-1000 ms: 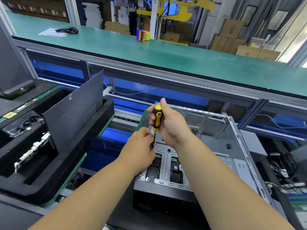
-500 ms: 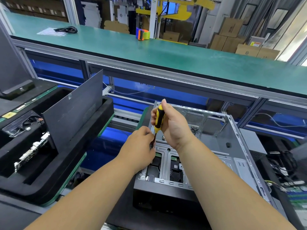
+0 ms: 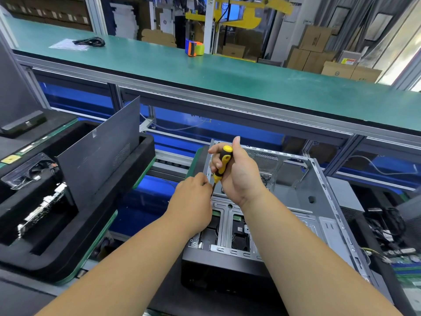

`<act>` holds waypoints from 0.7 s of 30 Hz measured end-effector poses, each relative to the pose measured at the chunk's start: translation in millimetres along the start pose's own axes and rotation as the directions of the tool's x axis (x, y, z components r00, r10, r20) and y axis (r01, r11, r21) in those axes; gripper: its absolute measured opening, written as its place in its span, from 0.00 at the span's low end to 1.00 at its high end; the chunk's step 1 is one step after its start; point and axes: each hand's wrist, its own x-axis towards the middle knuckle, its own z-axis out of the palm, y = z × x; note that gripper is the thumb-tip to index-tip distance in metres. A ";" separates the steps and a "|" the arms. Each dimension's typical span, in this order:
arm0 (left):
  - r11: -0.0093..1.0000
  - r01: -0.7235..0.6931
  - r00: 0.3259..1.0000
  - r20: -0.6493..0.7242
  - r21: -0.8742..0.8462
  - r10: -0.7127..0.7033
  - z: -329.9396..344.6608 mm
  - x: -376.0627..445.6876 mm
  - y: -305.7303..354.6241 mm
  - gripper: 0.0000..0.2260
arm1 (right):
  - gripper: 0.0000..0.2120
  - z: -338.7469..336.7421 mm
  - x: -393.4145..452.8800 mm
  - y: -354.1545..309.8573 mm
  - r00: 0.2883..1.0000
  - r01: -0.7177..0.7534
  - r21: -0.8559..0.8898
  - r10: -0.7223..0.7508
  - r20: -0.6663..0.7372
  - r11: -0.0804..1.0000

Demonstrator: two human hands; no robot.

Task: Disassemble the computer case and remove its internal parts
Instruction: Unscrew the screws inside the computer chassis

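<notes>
An open grey metal computer case (image 3: 303,201) lies on its side in front of me, its black front panel toward me. My right hand (image 3: 239,174) grips a yellow-and-black screwdriver (image 3: 222,164) upright over the case's left wall. My left hand (image 3: 193,201) pinches the screwdriver's shaft near its tip, at the case's left edge. The tip and whatever it touches are hidden behind my left hand. A silver drive bracket (image 3: 225,226) crosses the case just below my hands.
A black foam tray (image 3: 127,201) at the left holds a dark side panel (image 3: 100,151) standing on edge and a circuit board (image 3: 41,210). Cables and parts (image 3: 387,229) lie at the right. A long green bench (image 3: 227,71) runs behind, with a tape dispenser (image 3: 194,47) on it.
The screwdriver handle has turned slightly within my right hand's grip. Both hands stay at the same spot on the case.
</notes>
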 end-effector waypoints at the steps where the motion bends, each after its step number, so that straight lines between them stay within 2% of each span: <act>1: 1.000 -0.006 1.000 0.002 0.010 0.006 -0.2 0.5 0.9 0.09 | 0.31 -0.4 0.0 -1.0 1.000 0.000 0.008 0.000 0.003 1.000; 3: 1.000 -0.013 1.000 0.005 0.017 0.013 -0.4 0.2 1.4 0.08 | 0.29 -1.8 -0.9 -2.4 1.000 0.008 0.028 -0.008 0.003 1.000; 7: 0.999 -0.044 0.999 -0.009 -0.006 0.044 -1.0 -1.1 -0.7 0.06 | 0.13 -7.3 -5.2 -9.0 0.995 0.097 0.003 -0.097 -0.024 0.995; 10: 0.988 -0.009 1.000 -0.009 -0.153 0.008 -8.0 1.4 1.8 0.04 | 0.03 -13.4 -8.6 -19.6 0.984 0.150 -0.037 -0.153 -0.091 0.988; 13: 0.940 0.112 0.994 0.052 -0.321 -0.101 -16.8 4.5 7.6 0.02 | 0.02 -23.2 -14.3 -33.5 0.964 0.163 -0.182 -0.196 -0.182 0.970; 15: 0.888 0.177 0.984 0.096 -0.424 -0.150 -19.7 4.6 12.7 0.03 | 0.07 -32.9 -20.6 -44.3 0.948 0.120 -0.327 -0.206 -0.243 0.937; 17: 0.791 0.232 0.973 0.138 -0.566 -0.187 -21.3 3.7 20.8 0.05 | 0.13 -46.9 -29.7 -56.5 0.923 0.057 -0.496 -0.235 -0.305 0.867; 18: 0.702 0.260 0.965 0.161 -0.663 -0.205 -22.2 3.3 26.0 0.05 | 0.14 -55.7 -34.9 -62.2 0.906 0.031 -0.553 -0.258 -0.337 0.832; 21: 0.351 0.282 0.950 0.208 -0.893 -0.234 -23.6 3.6 47.8 0.04 | 0.18 -85.2 -51.3 -77.8 0.885 0.002 -0.527 -0.247 -0.395 0.850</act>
